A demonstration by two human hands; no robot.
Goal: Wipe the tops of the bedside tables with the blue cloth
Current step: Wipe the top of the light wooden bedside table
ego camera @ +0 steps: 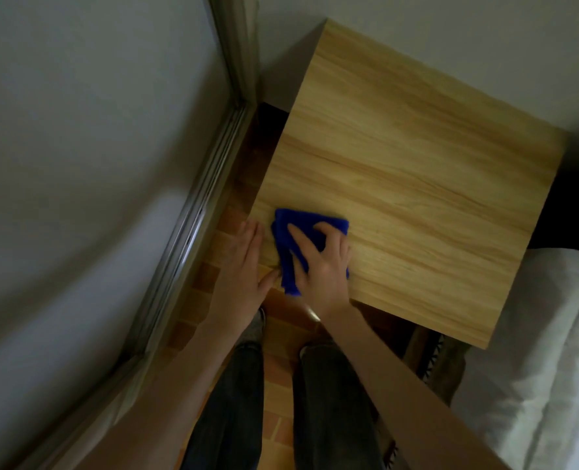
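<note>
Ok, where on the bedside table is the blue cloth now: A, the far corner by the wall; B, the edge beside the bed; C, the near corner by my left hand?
C: the blue cloth sits under the right hand at the near corner of the bedside table, by the left hand.

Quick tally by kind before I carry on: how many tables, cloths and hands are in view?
bedside table: 1
blue cloth: 1
hands: 2 (left hand, right hand)
Total: 4
</note>
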